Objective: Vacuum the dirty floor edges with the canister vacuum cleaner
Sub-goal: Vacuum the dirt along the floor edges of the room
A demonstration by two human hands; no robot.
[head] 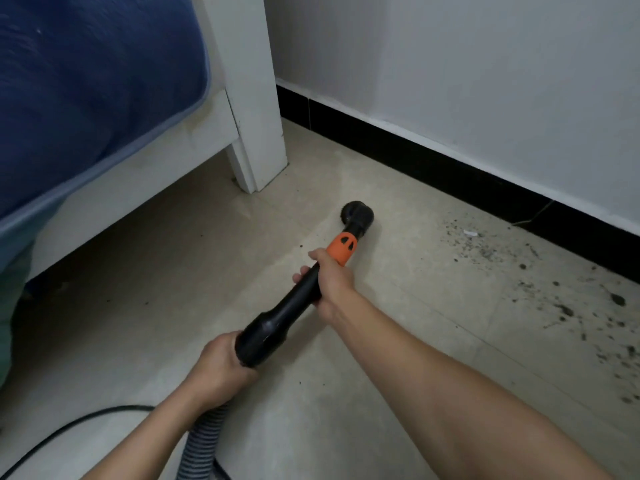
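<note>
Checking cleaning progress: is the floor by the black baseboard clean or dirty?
Dirty: dark debris lies on the floor, right of the nozzle.

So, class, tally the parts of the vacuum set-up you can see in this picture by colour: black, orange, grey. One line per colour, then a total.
Black: 3, the round nozzle, the wand tube and the cable
Orange: 1, the collar
Grey: 1, the ribbed hose
Total: 5
</note>
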